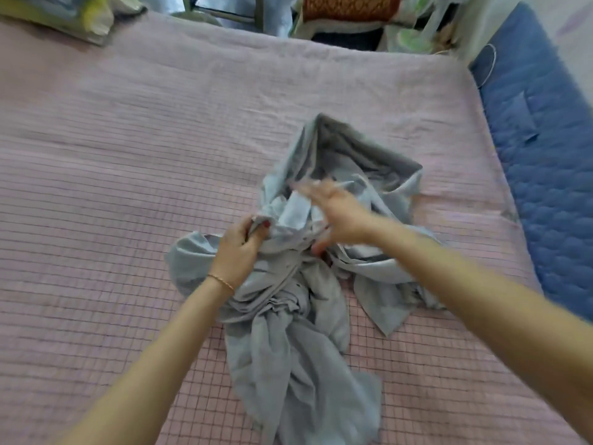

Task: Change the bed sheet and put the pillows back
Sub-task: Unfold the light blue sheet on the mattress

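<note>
The left hand was clamped shut, its grip pinching a fold of the grey sheet between thumb and fingers! Just to the right of that grip, the right hand hung over the bundle with fingers spread, blurred, holding nothing that I could make out. Under and around both hands the sheet lay in a loose, twisted heap, one tail trailing back toward the person and a stiffer-looking folded corner standing up beyond the right hand. All of it sat on the pink quilted bed cover, near the bed's right side. Past that edge, further right, ran a blue padded mat; far off to the upper left, a pale bundle that might be pillows, too cropped to say.

My read: thin, soft, light cloth, no stiffness, prone to tangling. Best taken by an edge or corner, one in each hand, then shaken out wide. Spreading not yet begun.
</note>
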